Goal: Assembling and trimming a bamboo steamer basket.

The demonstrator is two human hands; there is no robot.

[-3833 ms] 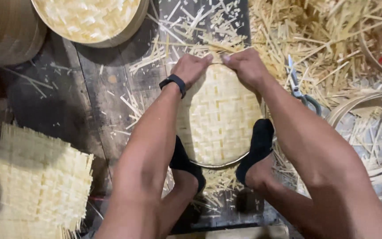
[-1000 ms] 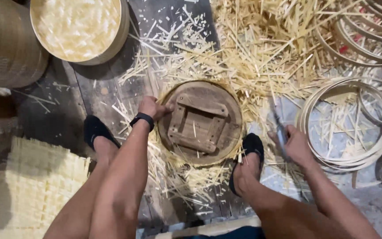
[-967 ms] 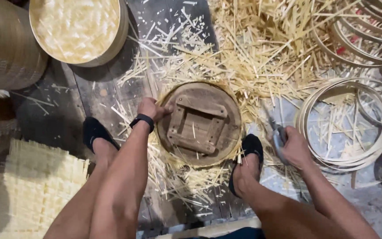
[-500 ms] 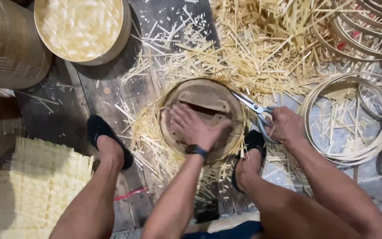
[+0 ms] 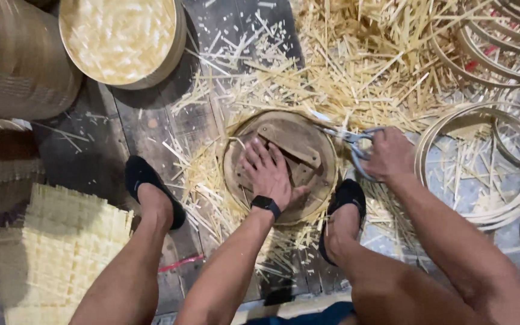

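Two hands work a round wooden mould [image 5: 299, 150] between both feet: left hand [image 5: 269, 174] presses flat, fingers spread; right hand [image 5: 389, 155] grips scissors [image 5: 347, 137] at its strip-crowded upper-right rim.

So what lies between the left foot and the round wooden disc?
In the head view, loose bamboo strips litter the dark plank floor between the left foot and the round wooden disc under the left hand.
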